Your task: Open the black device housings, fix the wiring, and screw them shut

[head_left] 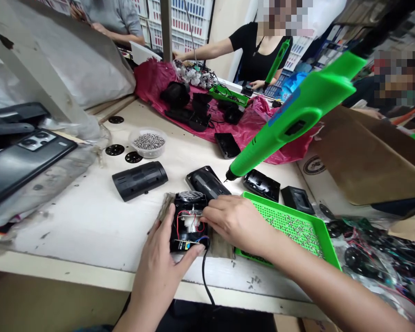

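My left hand point(161, 258) holds an open black plastic housing point(190, 226), fingers along its left side and thumb at its near edge. Inside the housing are a white motor-like part, red and blue wires and a small circuit board; a round grille is at its far end. A black cable point(204, 272) runs from it over the table edge. My right hand point(240, 221) is closed, its fingertips pinched at the housing's right side by the wires; what they hold is hidden. Above hangs a green electric screwdriver point(283, 122), its bit apart from the housing.
Right of my hand lies a green tray point(323, 226) of screws. Beyond are black shells point(140, 180), a tub of small metal parts point(148, 142) and black discs point(115, 150). A phone point(31, 161) lies left, a cardboard box point(370, 157) right. Co-workers point(252, 50) sit across.
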